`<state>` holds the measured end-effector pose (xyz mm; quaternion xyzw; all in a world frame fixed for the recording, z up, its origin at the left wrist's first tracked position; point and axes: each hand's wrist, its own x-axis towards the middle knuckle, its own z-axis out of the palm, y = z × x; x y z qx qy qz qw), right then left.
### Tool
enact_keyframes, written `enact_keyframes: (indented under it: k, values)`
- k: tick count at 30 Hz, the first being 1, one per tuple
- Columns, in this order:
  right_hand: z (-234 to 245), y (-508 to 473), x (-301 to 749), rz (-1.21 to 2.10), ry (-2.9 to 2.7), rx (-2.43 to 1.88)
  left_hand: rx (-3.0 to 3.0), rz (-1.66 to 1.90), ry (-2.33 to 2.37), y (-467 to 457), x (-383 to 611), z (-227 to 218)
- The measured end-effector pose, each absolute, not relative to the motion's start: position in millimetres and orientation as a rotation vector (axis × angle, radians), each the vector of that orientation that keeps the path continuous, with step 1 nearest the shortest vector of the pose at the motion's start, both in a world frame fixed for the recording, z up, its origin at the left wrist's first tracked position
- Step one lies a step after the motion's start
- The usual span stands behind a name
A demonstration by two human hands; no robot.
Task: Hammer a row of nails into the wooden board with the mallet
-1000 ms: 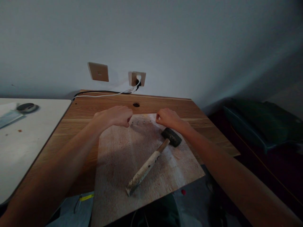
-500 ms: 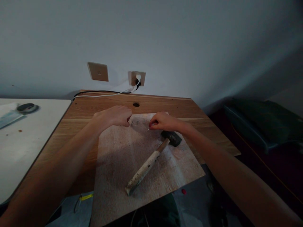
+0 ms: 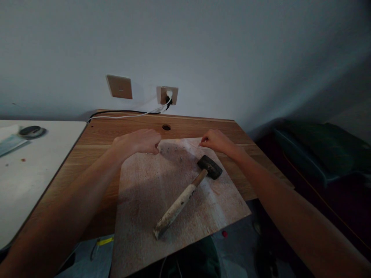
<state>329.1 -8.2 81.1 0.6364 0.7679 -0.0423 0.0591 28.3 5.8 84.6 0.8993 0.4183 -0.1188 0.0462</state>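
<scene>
A thin wooden board (image 3: 150, 200) lies on the wooden desk, its near end jutting past the desk's front. Several small nails (image 3: 175, 147) dot its far part. At the board's far left, my left hand (image 3: 142, 142) is closed, thumb and fingers together; what they hold is hidden. My right hand (image 3: 216, 142) pinches at the far right corner, on something too small to make out. A faint thin line seems to run by its fingertips. Between my arms lies a hammer (image 3: 176, 206), dark head to the right, pale worn handle toward me. Neither hand touches it.
The wooden desk (image 3: 199, 123) has a round cable hole and meets the wall, where cables run to a socket (image 3: 169, 95). A white table (image 3: 31, 181) stands left, with a roll of tape (image 3: 31, 132) on it. Dark green cushions (image 3: 321, 150) lie right.
My right hand has moved right and slightly away from me, from above the nails to the board's far right corner. My left hand and the hammer have stayed in place.
</scene>
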Motion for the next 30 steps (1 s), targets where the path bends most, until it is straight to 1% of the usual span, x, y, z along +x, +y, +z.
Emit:
enact_keyframes:
  k: [10,16,22,25,30]
  values:
    - [75.0,-8.5,324.1,-0.132,2.269,1.977,2.742,-0.336,1.267,11.7,25.3,77.3]
    - [73.9,-9.9,322.0,-0.124,2.270,1.980,2.745,-0.347,1.230,7.6,28.8,82.3]
    - [77.8,-9.6,321.6,-0.127,2.325,1.973,2.710,-0.193,1.195,10.8,23.7,88.9]
    - [88.0,-12.2,314.0,-0.174,2.409,1.920,2.704,-0.105,1.152,13.6,20.7,90.0]
    - [102.0,-23.3,287.5,-0.356,2.545,1.759,2.648,-0.121,1.027,7.5,28.6,88.0]
